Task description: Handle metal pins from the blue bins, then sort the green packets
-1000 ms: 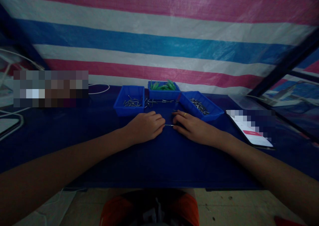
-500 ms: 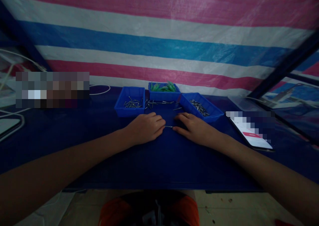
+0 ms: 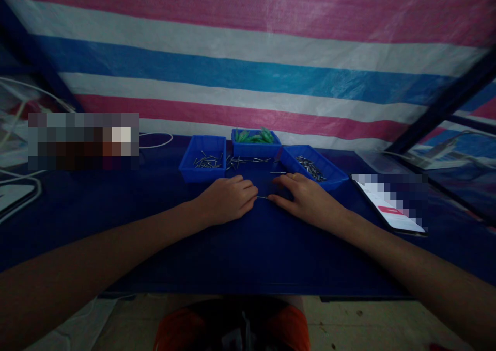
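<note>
Pinches a thin metal rod (image 3: 262, 197) in the closed fingers of the left hand (image 3: 233, 199), at mid-counter (image 3: 248, 253). Holds the right hand (image 3: 306, 197) with thumb and fingers parted, thumb by the rod's end (touching or just beside, hard to tell). Has near the right fingers a second rod (image 3: 278, 173), then, farther back, a left bin (image 3: 202, 174) and a right bin (image 3: 336, 174) of metal pieces (image 3: 209, 162).

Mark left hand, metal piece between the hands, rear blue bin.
Left hand (image 3: 233, 200), head view: back of hand.
Metal piece (image 3: 262, 197), head view: exposed stretch.
Rear blue bin (image 3: 256, 150), head view: front wall.
</note>
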The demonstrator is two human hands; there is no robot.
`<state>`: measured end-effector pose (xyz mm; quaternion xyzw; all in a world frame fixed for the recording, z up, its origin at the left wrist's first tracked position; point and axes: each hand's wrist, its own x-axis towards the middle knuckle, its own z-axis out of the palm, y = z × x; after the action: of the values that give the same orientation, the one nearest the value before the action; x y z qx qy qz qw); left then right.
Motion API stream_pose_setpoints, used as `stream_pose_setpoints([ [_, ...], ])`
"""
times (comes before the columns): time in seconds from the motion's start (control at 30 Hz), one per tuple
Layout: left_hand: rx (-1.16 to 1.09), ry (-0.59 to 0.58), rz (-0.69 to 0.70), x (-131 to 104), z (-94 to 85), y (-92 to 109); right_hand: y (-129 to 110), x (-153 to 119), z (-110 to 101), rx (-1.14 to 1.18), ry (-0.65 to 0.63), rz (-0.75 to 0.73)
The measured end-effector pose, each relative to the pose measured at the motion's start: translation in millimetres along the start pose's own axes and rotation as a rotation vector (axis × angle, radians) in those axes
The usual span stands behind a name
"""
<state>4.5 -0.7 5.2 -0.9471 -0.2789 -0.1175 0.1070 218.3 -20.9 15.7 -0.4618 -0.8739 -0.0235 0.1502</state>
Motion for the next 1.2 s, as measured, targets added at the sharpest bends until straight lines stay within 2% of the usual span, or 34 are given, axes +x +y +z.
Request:
stream_pose_setpoints([
  [0.2,0.008,0.005,0.005,-1,0.0,0,-3,-1,-3,0.01,-0.067,0.049],
  [0.37,0.017,0.009,0.004,-1,-0.1,0,-4,-1,-3,-0.011,-0.09,0.022],
  [0.47,0.016,0.011,-0.001,-1,-0.4,0,-6,-2,-4,0.01,-0.077,-0.014],
  [0.63,0.017,0.0,0.003,0,-1.1,0,-9,-4,-7,0.043,-0.024,0.043],
  [0.73,0.014,0.002,0.005,0,-0.4,0,-9,-4,-8,0.098,0.018,0.004],
  [0.87,0.014,0.007,0.005,-1,0.4,0,-10,-6,-11,0.162,0.097,-0.21],
  [1.07,0.021,0.003,0.011,-1,0.4,0,-9,-11,-11,0.236,0.324,-0.723],
  [1.2,0.016,0.006,0.025,-2,0.9,-2,-6,-13,-11,0.349,0.486,-0.855],
])
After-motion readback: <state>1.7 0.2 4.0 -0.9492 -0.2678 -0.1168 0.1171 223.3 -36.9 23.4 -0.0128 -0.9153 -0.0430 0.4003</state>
